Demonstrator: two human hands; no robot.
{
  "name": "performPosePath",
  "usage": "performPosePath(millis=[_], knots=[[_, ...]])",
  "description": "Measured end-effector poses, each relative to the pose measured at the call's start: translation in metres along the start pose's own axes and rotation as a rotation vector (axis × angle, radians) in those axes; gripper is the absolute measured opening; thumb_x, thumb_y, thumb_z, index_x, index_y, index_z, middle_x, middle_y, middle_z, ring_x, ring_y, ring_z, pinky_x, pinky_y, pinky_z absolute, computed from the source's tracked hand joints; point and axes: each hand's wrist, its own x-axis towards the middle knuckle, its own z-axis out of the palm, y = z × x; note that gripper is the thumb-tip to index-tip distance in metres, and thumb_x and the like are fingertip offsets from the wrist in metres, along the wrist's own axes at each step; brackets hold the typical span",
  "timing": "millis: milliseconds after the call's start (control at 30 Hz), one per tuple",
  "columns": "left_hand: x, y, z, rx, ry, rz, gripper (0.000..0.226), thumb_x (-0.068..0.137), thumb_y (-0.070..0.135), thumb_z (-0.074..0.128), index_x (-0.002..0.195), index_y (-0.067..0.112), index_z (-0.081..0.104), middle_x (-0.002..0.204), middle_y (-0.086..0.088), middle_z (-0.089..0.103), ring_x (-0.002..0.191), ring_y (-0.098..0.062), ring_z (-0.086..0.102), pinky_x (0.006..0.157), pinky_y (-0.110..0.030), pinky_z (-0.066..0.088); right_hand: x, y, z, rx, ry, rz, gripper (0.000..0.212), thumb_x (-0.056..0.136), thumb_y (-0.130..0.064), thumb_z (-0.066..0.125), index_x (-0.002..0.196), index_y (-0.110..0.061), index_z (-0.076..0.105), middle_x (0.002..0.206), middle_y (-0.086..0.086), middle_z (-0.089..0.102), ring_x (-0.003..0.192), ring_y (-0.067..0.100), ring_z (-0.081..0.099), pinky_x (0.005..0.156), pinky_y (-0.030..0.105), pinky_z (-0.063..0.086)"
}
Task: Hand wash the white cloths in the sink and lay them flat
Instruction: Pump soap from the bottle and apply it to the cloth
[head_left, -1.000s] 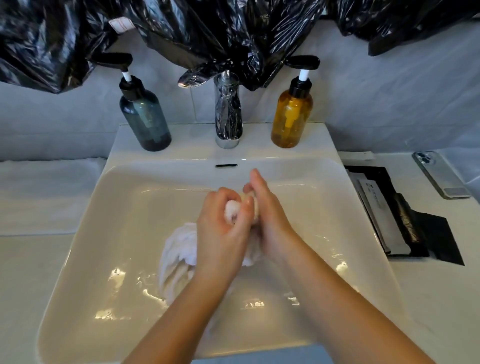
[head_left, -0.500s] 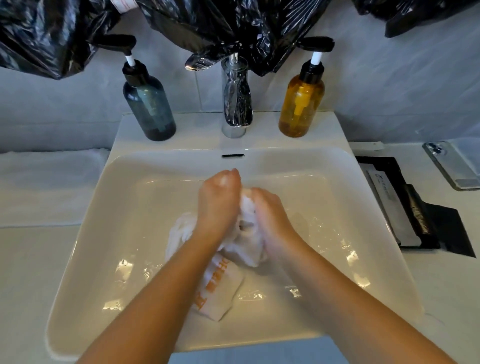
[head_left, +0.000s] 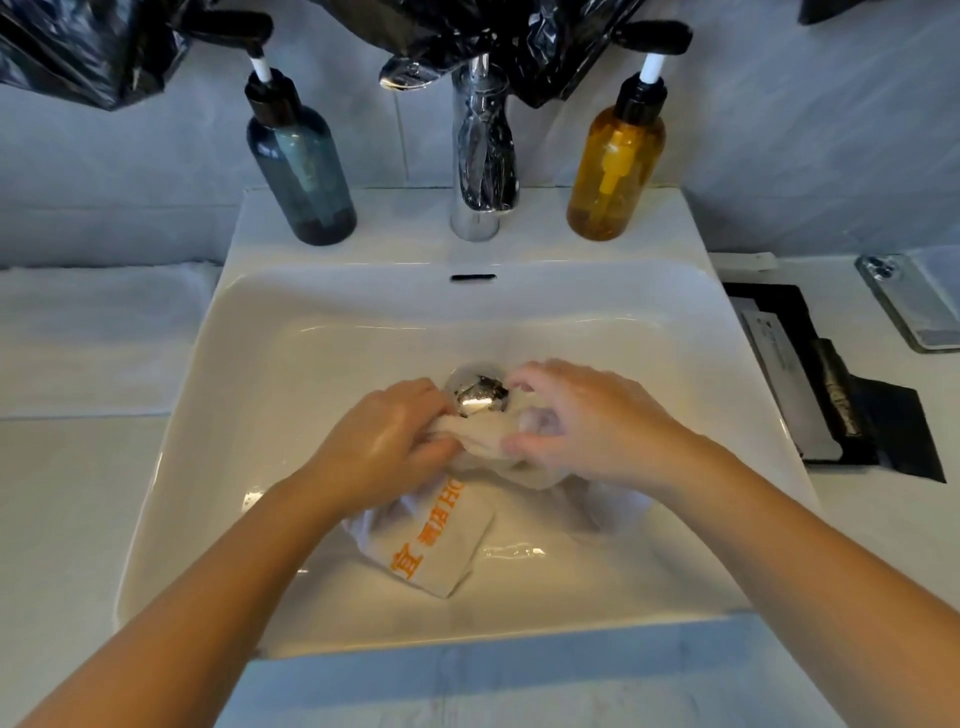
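A wet white cloth (head_left: 441, 540) with orange lettering lies bunched in the white sink (head_left: 291, 364), just in front of the metal drain (head_left: 480, 397). My left hand (head_left: 389, 447) grips the cloth's upper left part, fingers curled over the fabric. My right hand (head_left: 582, 421) holds the cloth's right side, fingers bent round a bunched fold. The printed end trails toward me on the basin floor. Part of the cloth is hidden under both hands.
A chrome tap (head_left: 483, 156) stands behind the basin between a blue pump bottle (head_left: 301, 166) and an amber pump bottle (head_left: 618, 166). A white towel (head_left: 93, 332) lies flat on the left counter. A black tray (head_left: 831, 384) and a phone (head_left: 914, 306) sit right. Black plastic bags (head_left: 78, 47) hang above.
Both hands have dropped from mid-basin down to the sink floor beside the drain, taking the cloth with them. The cloth's printed end has come into sight. The camera has moved closer.
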Motion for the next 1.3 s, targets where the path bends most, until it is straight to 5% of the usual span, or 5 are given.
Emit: performPosePath(millis=[100,233,367,933,1300], knots=[[-0.006,0.004,-0.02,-0.537,0.159,-0.198,0.013,0.088,0.035,0.051,0.092,0.025,0.058,0.079,0.015,0.063,0.072,0.0,0.056,0.066,-0.017,0.044,0.007,-0.001,0.004,0.029,-0.194,0.026,0.041,0.088,-0.049,0.066,0.123,-0.032,0.054,0.1,-0.01,0.065,0.089,0.018,0.062,0.072,0.034,0.047],[-0.006,0.026,-0.029,-0.841,0.273,-0.233,0.022,0.09,0.016,0.048,0.107,0.025,0.06,0.08,0.008,0.068,0.075,-0.007,0.062,0.069,-0.018,0.05,0.008,0.005,-0.007,1.126,-0.088,0.117,0.035,0.089,-0.007,0.064,0.112,-0.033,0.068,0.109,-0.006,0.071,0.102,0.014,0.067,0.085,0.028,0.056],[0.006,0.066,-0.016,-0.865,0.585,-0.275,0.02,0.084,0.031,0.046,0.081,0.017,0.059,0.069,0.01,0.059,0.067,-0.007,0.056,0.061,-0.022,0.046,0.013,-0.032,-0.007,1.794,-0.029,0.252,0.017,0.085,-0.039,0.065,0.079,-0.024,0.07,0.079,0.006,0.068,0.076,0.019,0.065,0.071,0.033,0.05],[0.044,0.096,0.017,-0.664,0.765,-0.457,0.037,0.088,0.034,0.045,0.053,0.023,0.035,0.046,0.009,0.039,0.049,-0.009,0.035,0.051,-0.03,0.032,0.04,-0.059,0.016,1.541,0.388,0.588,0.023,0.071,-0.027,0.054,0.053,-0.02,0.042,0.058,0.002,0.039,0.066,0.024,0.039,0.063,0.039,0.034],[0.009,0.023,0.018,0.041,0.245,-0.222,0.052,0.083,0.057,0.055,0.12,0.021,0.056,0.114,0.004,0.06,0.108,-0.021,0.053,0.09,-0.035,0.042,0.003,0.022,-0.007,-0.097,0.083,0.395,0.034,0.099,-0.053,0.041,0.103,-0.021,0.054,0.099,-0.001,0.06,0.088,0.021,0.056,0.077,0.037,0.041]])
